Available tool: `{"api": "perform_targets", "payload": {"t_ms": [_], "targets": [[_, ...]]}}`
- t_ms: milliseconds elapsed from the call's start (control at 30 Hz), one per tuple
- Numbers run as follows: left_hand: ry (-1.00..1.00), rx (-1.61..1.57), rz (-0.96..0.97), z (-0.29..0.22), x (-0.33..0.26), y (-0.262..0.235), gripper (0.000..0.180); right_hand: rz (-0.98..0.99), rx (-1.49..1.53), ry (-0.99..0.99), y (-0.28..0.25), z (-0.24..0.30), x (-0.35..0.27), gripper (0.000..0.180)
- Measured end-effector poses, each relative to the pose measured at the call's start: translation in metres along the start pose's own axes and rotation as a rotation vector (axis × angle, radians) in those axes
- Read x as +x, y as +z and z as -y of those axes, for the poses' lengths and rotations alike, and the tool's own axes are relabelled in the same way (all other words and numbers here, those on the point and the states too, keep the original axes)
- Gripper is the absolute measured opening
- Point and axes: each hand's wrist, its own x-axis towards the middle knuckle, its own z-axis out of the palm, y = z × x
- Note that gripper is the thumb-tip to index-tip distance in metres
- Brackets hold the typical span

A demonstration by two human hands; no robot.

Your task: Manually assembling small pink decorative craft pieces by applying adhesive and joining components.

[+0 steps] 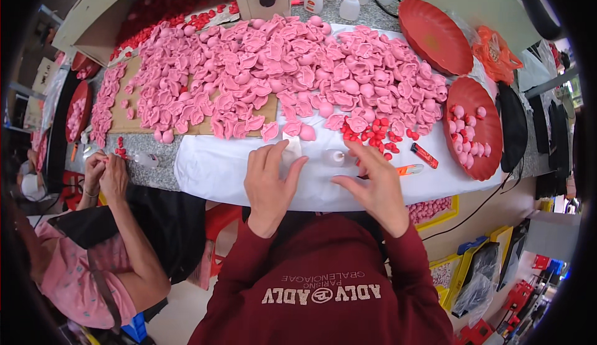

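Note:
My left hand [268, 184] is over the white cloth [211, 168], fingers stretched out and thumb apart, with nothing in it. Beside its fingertips lies a small whitish strip [290, 146]. My right hand [379, 189] is also open, its thumb and fingers spread. Between the hands is a small translucent squeeze bottle [336, 156], closer to my right fingertips. Small glossy red pieces [376, 135] lie in a cluster just beyond the right fingers. Past both hands spreads a large heap of pink moulded pieces [267, 65], some cup-like with ragged edges, others rounded.
At right, a red scalloped dish [491, 158] holds pink-and-red balls; another red dish [435, 37] stands behind. A red tube [424, 155] and an orange cutter [410, 170] lie nearby. White bottles [350, 6] stand at the back. A co-worker's hands [107, 174] work at left.

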Motion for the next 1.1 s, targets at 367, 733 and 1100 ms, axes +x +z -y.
{"api": "perform_targets", "payload": {"t_ms": [367,733,1100], "targets": [[0.153,-0.185,0.360,0.011,-0.005,-0.014,0.014,-0.160,-0.051,-0.186,0.043,-0.020,0.000,0.033],[0.384,0.218,0.299,0.005,0.050,0.023,0.029,-0.196,-0.061,-0.257,0.032,-0.025,-0.005,0.035],[-0.582,-1.171,0.178,-0.009,-0.007,-0.013,0.033,-0.161,-0.066,-0.215,0.026,-0.026,-0.005,0.041]]}}
